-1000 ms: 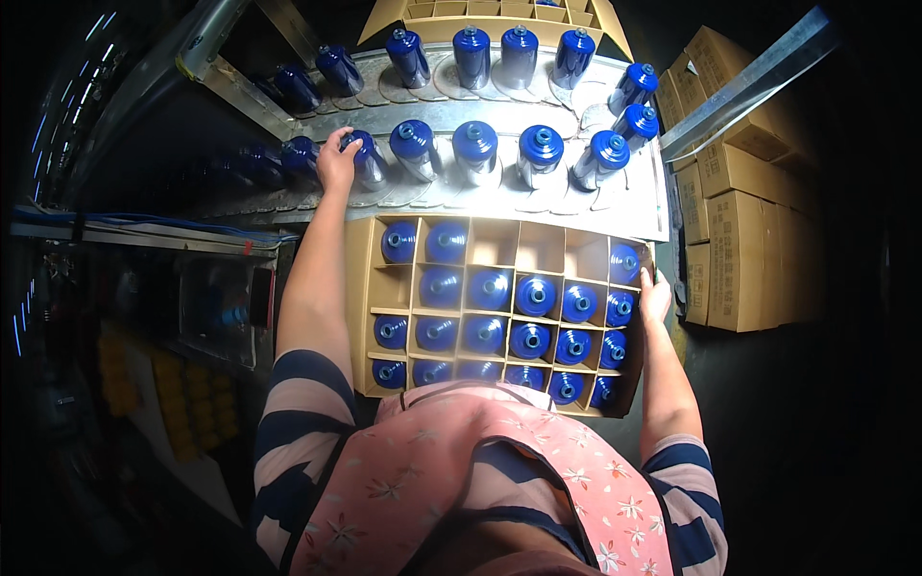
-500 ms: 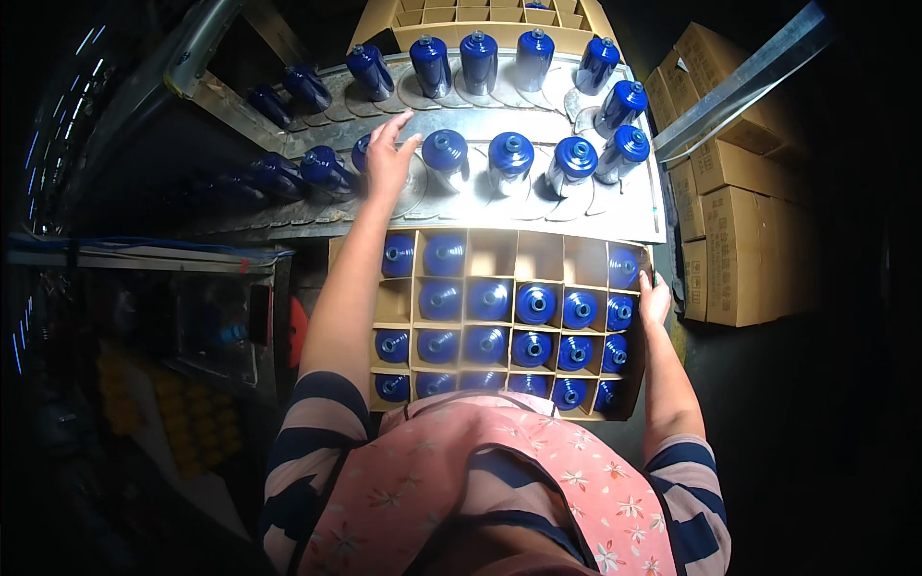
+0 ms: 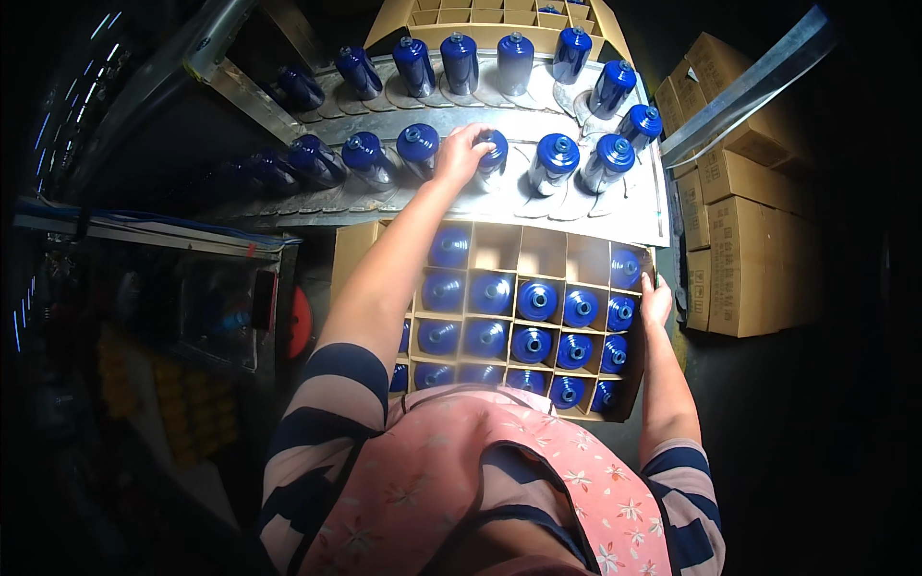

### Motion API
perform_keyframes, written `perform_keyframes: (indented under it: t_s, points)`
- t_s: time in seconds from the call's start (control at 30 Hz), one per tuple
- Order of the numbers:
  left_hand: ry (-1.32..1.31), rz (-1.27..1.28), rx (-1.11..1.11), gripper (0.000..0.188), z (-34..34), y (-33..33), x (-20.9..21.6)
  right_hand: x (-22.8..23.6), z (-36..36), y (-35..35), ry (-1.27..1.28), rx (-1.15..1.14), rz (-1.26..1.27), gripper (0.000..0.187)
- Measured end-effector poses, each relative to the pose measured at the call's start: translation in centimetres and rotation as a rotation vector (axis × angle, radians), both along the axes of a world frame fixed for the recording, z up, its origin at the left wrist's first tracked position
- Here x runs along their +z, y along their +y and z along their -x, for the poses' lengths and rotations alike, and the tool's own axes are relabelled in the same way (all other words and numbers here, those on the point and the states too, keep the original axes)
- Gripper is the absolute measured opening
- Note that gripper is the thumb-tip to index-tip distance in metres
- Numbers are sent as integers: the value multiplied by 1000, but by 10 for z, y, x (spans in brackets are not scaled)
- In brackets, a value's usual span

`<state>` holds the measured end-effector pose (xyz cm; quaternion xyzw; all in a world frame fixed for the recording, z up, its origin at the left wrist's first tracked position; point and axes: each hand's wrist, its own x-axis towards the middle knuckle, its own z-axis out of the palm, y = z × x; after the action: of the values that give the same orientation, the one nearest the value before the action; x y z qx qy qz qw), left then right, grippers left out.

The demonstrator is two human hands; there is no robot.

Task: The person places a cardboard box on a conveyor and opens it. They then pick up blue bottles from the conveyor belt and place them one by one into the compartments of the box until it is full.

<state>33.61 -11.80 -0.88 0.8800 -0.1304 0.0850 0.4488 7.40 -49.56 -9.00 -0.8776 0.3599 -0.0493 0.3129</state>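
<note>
Left hand (image 3: 461,154) has its grip closed on a blue bottle (image 3: 492,158) standing on the conveyor (image 3: 615,216) above the box (image 3: 499,252); right hand (image 3: 657,300) steadies the box edge (fingers loosely hooked, grasping nothing).

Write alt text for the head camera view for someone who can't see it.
A person's left hand grips a blue bottle on a metal conveyor lined with more blue bottles, while the right hand rests on the edge of a divided cardboard box, mostly filled with bottles.
</note>
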Motion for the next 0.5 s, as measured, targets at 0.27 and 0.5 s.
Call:
perform_keyframes:
  t_s: [0.27,0.5]
  points:
    - [-165,158,42,48,70,51,-2,-7,3,-9,7,5,16,35]
    - [156,-36,625,55,243,211,-73,-4,4,-11,-33,37,54,35]
